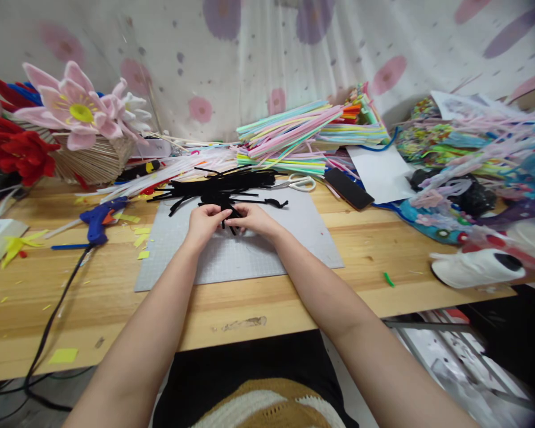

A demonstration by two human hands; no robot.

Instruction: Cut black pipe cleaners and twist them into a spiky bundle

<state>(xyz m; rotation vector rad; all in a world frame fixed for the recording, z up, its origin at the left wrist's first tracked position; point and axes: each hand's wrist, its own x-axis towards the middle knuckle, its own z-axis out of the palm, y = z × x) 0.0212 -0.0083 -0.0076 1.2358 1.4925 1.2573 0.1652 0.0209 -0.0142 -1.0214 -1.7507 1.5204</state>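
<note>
Both my hands meet over the grey cutting mat (249, 261), fingers bent and pinched together. My left hand (206, 223) and my right hand (255, 220) hold black pipe cleaners (230, 224) between them, with short ends poking out under the fingertips. Just beyond lies a loose pile of black pipe cleaners (223, 183), spread across the far edge of the mat. A single black piece with a curled end (276, 203) lies to the right of my hands. White-handled scissors (301, 182) rest behind it.
A blue glue gun (98, 220) with a cord lies left of the mat. Bundles of pastel pipe cleaners (289, 131) are heaped at the back. A phone (348, 189) and a white paper sheet (378, 172) lie right. Pipe-cleaner flowers (80, 110) stand far left.
</note>
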